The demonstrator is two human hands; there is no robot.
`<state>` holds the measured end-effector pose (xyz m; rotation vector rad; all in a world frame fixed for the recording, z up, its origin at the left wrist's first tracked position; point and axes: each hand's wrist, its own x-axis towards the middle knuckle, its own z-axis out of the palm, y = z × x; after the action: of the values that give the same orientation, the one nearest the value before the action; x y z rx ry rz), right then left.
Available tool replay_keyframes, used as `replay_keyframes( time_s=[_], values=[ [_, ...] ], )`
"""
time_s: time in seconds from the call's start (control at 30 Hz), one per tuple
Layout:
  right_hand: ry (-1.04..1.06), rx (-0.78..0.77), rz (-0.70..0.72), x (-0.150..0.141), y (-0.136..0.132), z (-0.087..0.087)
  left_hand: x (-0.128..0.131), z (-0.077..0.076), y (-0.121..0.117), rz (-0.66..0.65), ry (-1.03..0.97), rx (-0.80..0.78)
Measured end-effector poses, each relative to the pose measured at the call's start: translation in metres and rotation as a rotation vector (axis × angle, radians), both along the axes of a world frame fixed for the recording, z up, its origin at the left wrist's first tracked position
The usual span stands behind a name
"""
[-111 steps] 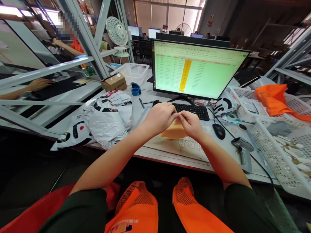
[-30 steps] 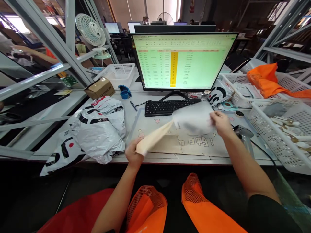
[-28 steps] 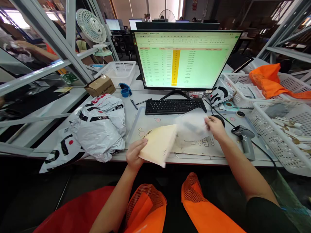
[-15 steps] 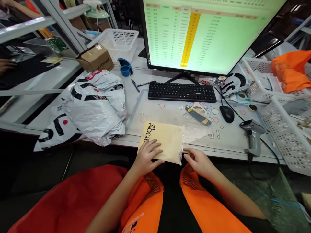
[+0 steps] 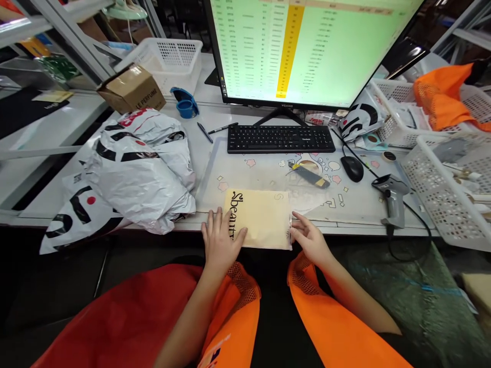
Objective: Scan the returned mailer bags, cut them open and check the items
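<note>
A flat, pale yellow zip pouch (image 5: 264,217) with black "Sbeauty" lettering along its left side lies at the front edge of the desk, slightly overhanging it. My left hand (image 5: 221,243) rests on the pouch's left end, fingers spread and thumb pointing across its lower part. At the opposite end, my right hand (image 5: 310,239) has its thumb and bent fingers on the clear zip edge, pinching it. Just beyond the pouch, a dark box cutter (image 5: 310,175) with yellow parts lies on the translucent desk mat (image 5: 245,174).
White plastic mailer bags (image 5: 141,179) are heaped at left, beside a carton (image 5: 132,92) and a blue cup-like container (image 5: 186,106). A keyboard (image 5: 281,139) sits below the monitor (image 5: 307,51). Rightward are a mouse (image 5: 352,168), a barcode scanner (image 5: 393,199) and white baskets (image 5: 445,204).
My left hand has slid left off the pouch's middle to its left end, its fingers spreading, uncovering more lettering. The pouch has levelled, and the right hand has come up against its zip edge.
</note>
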<state>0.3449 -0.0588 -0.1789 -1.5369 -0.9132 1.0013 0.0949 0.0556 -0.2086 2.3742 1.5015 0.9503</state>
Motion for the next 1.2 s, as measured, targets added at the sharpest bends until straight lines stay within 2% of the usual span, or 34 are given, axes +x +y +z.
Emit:
replay_keyframes(
  time_s=[0.13, 0.23, 0.3, 0.37, 0.43, 0.57, 0.63, 0.73, 0.87, 1.03, 1.1, 1.2],
  values=[
    [0.03, 0.009, -0.049, 0.003, 0.011, 0.005, 0.001, 0.003, 0.001, -0.062, -0.076, -0.013],
    [-0.062, -0.008, 0.046, 0.009, 0.021, 0.013, 0.002, 0.006, 0.002, -0.128, -0.098, -0.015],
    [-0.372, 0.033, 0.151, 0.012, 0.028, 0.017, 0.001, 0.006, 0.003, -0.164, -0.046, -0.009],
    [-0.78, 0.126, 0.232, 0.014, 0.034, 0.019, 0.0, 0.004, 0.003, -0.19, 0.009, 0.009],
    [-1.097, 0.232, 0.304, 0.016, 0.039, 0.017, -0.003, 0.001, 0.003, -0.208, 0.038, 0.037],
    [-1.377, 0.423, 0.574, 0.016, 0.045, 0.009, -0.01, -0.003, 0.004, -0.252, 0.066, 0.068],
    [-1.424, 0.453, 0.703, 0.015, 0.048, 0.009, -0.015, -0.003, 0.005, -0.298, 0.071, 0.083],
    [-1.417, 0.438, 0.778, 0.012, 0.052, 0.017, -0.022, -0.004, 0.006, -0.378, 0.067, 0.13],
    [-1.366, 0.479, 0.777, 0.01, 0.056, 0.026, -0.027, -0.008, 0.008, -0.412, 0.063, 0.194],
    [-1.408, 0.544, 0.782, 0.01, 0.066, 0.024, -0.026, -0.014, 0.01, -0.417, -0.011, 0.267],
    [-1.444, 0.572, 0.797, 0.008, 0.073, 0.026, -0.025, -0.013, 0.012, -0.453, -0.085, 0.299],
    [-1.462, 0.614, 0.817, 0.001, 0.083, 0.041, -0.024, -0.003, 0.013, -0.521, -0.164, 0.304]
  ],
)
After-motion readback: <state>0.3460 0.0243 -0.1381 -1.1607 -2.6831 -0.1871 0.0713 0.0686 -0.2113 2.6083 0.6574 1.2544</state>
